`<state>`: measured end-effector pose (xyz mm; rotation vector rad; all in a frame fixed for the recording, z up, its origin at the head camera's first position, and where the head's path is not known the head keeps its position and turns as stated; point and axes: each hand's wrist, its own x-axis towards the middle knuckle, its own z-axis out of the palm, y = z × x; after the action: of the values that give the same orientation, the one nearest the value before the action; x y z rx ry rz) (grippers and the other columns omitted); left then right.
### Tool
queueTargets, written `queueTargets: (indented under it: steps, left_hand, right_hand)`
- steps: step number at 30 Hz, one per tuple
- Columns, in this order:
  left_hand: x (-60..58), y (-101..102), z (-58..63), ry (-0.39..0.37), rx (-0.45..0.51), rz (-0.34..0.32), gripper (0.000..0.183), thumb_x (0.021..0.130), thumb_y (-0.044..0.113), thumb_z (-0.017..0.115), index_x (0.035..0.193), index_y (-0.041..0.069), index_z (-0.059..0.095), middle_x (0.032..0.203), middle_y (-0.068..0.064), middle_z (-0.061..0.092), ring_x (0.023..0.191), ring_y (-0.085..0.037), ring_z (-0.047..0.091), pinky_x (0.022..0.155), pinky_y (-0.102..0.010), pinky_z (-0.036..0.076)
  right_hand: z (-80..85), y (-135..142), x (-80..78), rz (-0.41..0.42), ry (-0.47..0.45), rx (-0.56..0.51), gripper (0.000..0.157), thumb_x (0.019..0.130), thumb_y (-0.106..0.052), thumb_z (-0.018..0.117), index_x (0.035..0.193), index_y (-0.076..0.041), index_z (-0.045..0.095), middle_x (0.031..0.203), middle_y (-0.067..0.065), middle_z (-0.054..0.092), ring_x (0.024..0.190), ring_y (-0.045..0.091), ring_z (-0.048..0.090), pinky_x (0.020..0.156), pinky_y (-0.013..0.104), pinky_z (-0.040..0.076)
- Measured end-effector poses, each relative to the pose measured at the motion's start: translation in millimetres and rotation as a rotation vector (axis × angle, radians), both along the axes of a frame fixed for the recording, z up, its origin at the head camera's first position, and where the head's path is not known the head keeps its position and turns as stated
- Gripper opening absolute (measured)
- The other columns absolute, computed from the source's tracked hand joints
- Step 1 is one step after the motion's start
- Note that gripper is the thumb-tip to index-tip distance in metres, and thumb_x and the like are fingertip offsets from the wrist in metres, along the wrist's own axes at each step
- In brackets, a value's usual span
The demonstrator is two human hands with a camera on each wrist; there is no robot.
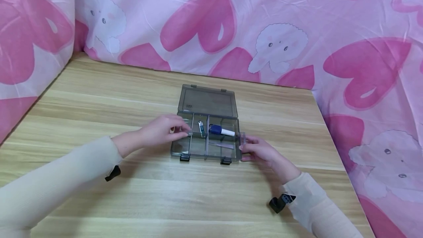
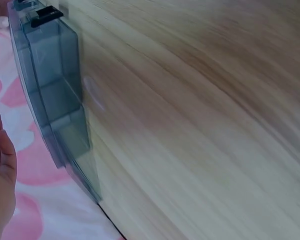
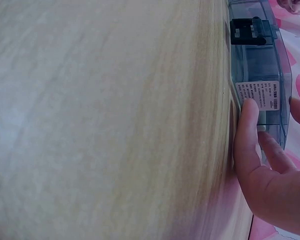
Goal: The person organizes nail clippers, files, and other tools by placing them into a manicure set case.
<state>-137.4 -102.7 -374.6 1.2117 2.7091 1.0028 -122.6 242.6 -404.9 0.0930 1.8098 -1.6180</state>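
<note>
A translucent grey compartment box [image 1: 198,156] lies on the table with its lid [image 1: 208,101] swung open to the back. My left hand [image 1: 165,129] hovers over its left column, thumb and index fingertips close together at a divider; I cannot tell whether they pinch anything. At the right side wall my right hand [image 1: 262,151] grips the box, the thumb against a white label [image 3: 267,95] in the right wrist view. A clear plastic piece [image 1: 242,137] stands at these fingertips. Inside lie a small teal lighter [image 1: 201,129], a blue bottle with a white cap [image 1: 227,132] and a thin clear strip [image 1: 221,145].
Two black latches hang at the box's front edge, one of them the left latch [image 1: 184,157]. Wood-grain table [image 1: 165,201] surrounds the box. Pink curtains [image 1: 138,14] with hearts close off the back and both sides. Black camera mounts [image 1: 279,203] sit at the wrists.
</note>
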Motion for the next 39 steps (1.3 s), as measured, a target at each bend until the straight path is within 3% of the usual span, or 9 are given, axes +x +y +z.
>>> queueTargets:
  steps: [12, 18, 25, 32, 36, 39]
  left_hand:
    - [-2.2, 24.7, -2.6, -0.029, -0.076, -0.075, 0.017, 0.087, 0.018, 0.066, 0.102, 0.014, 0.07, 0.101, 0.001, 0.069, 0.096, -0.013, 0.062, 0.087, -0.031, 0.052]
    - [-2.0, 32.6, -2.2, -0.046, -0.112, -0.112, 0.018, 0.087, 0.016, 0.065, 0.104, 0.013, 0.07, 0.101, 0.002, 0.068, 0.092, -0.011, 0.061, 0.083, -0.028, 0.053]
    - [-3.6, 36.4, -3.9, -0.043, -0.119, -0.132, 0.02, 0.086, 0.017, 0.066, 0.106, 0.012, 0.069, 0.104, 0.001, 0.067, 0.099, -0.013, 0.061, 0.089, -0.031, 0.051]
    - [-5.6, 23.5, -6.9, 0.046, 0.01, -0.053, 0.015, 0.083, 0.012, 0.069, 0.097, 0.008, 0.069, 0.095, 0.001, 0.067, 0.092, -0.013, 0.062, 0.084, -0.029, 0.053]
    - [-5.0, 6.6, -12.6, 0.113, 0.075, 0.004, 0.015, 0.078, 0.01, 0.073, 0.091, 0.006, 0.067, 0.089, -0.001, 0.067, 0.084, -0.013, 0.062, 0.078, -0.028, 0.054]
    - [-4.6, -10.0, -18.4, 0.119, 0.087, 0.049, 0.018, 0.076, 0.009, 0.075, 0.091, 0.006, 0.066, 0.088, -0.002, 0.067, 0.082, -0.013, 0.062, 0.075, -0.028, 0.054]
  right_hand:
    - [0.6, -0.1, 0.2, -0.021, -0.019, 0.035, 0.066, 0.087, -0.003, 0.053, 0.145, 0.003, 0.023, 0.105, 0.003, 0.06, 0.088, 0.012, 0.06, 0.078, 0.028, 0.055]
    - [-0.6, 0.7, -0.2, -0.02, -0.019, 0.016, 0.067, 0.087, -0.003, 0.053, 0.146, 0.003, 0.022, 0.103, 0.001, 0.061, 0.087, 0.012, 0.061, 0.077, 0.026, 0.055]
    - [-1.9, 1.1, -1.2, -0.009, -0.001, -0.01, 0.067, 0.086, -0.002, 0.052, 0.145, 0.006, 0.021, 0.098, -0.003, 0.062, 0.085, 0.01, 0.062, 0.075, 0.026, 0.056]
    - [-0.8, 0.8, -1.9, -0.005, -0.005, -0.011, 0.066, 0.086, -0.002, 0.05, 0.145, 0.007, 0.02, 0.1, -0.003, 0.059, 0.085, 0.009, 0.061, 0.074, 0.025, 0.056]
    - [-2.2, 1.1, -1.8, -0.007, -0.004, -0.012, 0.067, 0.086, -0.001, 0.05, 0.145, 0.007, 0.02, 0.101, -0.003, 0.059, 0.085, 0.009, 0.061, 0.074, 0.025, 0.056]
    - [-2.6, 1.4, -1.8, -0.013, -0.005, -0.007, 0.066, 0.086, -0.001, 0.051, 0.144, 0.007, 0.02, 0.101, -0.002, 0.059, 0.084, 0.009, 0.062, 0.074, 0.025, 0.056]
